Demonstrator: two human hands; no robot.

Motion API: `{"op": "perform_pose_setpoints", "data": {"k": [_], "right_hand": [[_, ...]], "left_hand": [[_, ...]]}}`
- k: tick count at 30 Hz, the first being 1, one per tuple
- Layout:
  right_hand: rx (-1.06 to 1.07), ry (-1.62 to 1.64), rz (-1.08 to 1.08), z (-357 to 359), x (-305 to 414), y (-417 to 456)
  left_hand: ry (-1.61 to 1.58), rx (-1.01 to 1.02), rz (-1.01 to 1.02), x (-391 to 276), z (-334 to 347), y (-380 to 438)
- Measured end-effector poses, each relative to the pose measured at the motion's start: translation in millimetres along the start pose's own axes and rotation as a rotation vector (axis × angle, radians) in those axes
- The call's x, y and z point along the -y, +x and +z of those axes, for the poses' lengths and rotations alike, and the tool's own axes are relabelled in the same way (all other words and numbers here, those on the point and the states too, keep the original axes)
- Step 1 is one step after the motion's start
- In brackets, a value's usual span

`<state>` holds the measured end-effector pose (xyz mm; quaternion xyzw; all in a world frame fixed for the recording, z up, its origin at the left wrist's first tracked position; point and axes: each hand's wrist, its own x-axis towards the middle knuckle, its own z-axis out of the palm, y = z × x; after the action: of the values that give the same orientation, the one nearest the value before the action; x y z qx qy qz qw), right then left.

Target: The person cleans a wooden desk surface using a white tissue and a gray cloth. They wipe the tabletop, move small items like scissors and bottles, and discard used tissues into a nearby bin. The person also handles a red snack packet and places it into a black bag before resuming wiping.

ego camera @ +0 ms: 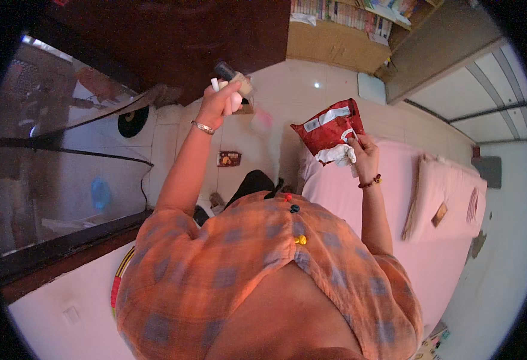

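Observation:
My left hand (pixel 218 102), with a bracelet at the wrist, is raised over the floor and closed around several small containers. One is a glass cosmetic bottle (pixel 243 85) of beige liquid with a black cap; a pale pink item (pixel 233 103) and a small white-tipped one stick out beside it. My fingers hide the rest. Over the bed's edge, my right hand (pixel 366 155) grips a crumpled red plastic packet (pixel 328 128) that bears writing. A wad of white tissue (pixel 337 154) hangs at the packet's lower edge, against the same hand.
A bed with a pink sheet (pixel 371 198) lies to my right, folded pink bedding (pixel 448 198) on it. Ahead stand a dark wooden cabinet (pixel 178 36) and a bookcase (pixel 331 42). A dark-edged mesh net (pixel 79 166) is at left. A small brown packet (pixel 229 159) lies on the tiles.

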<state>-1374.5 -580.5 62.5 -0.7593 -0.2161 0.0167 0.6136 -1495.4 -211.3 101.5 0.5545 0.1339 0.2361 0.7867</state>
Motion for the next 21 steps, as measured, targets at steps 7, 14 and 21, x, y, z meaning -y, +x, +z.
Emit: {"op": "perform_pose_setpoints", "data": {"k": [7,14,21], "right_hand": [[0.007,0.051,-0.108,-4,-23,2],[0.031,-0.01,-0.117,-8,25,-27],[0.07,-0.061,-0.118,-10,19,-22]], "left_hand": [[0.411,-0.03,0.27,-11,20,-9],[0.631,-0.002,0.248,-36,39,10],[1.109,-0.063,0.549,-11,14,107]]}}
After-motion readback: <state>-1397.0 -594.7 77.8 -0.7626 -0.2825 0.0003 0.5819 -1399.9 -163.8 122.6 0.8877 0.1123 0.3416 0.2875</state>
